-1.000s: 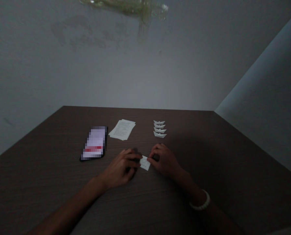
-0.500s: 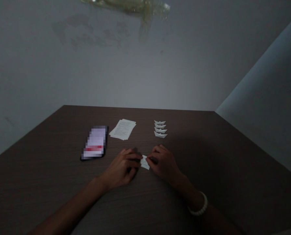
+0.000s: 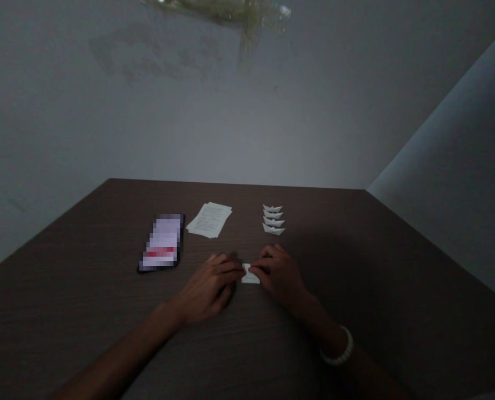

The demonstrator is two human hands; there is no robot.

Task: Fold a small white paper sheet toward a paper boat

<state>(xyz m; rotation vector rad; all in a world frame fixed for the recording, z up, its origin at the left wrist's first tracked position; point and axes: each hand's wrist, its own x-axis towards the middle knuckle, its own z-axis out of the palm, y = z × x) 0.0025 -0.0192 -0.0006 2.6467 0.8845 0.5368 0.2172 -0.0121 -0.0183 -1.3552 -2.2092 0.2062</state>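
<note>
A small folded piece of white paper [image 3: 251,279] with faint print lies on the table between my hands. My left hand [image 3: 212,286] rests at its left side, the fingers together and the fingertips pressed on its upper left edge. From the right, my right hand [image 3: 281,276] pinches the paper's upper right part with thumb and forefinger. Those fingers partly cover the paper, so its folds are hard to make out. A pale beaded bracelet [image 3: 345,347] circles my right wrist.
Several small white paper boats [image 3: 274,229] stand in a column beyond my right hand. Left of them is a stack of printed paper sheets [image 3: 210,220]. A phone [image 3: 161,243] with a lit, blurred screen lies farther left. The brown table [image 3: 326,208] meets a grey wall behind.
The folded paper has turned from a slant to lie nearly square to me, and has shifted slightly right. Both hands have stayed at it, with small finger movements.
</note>
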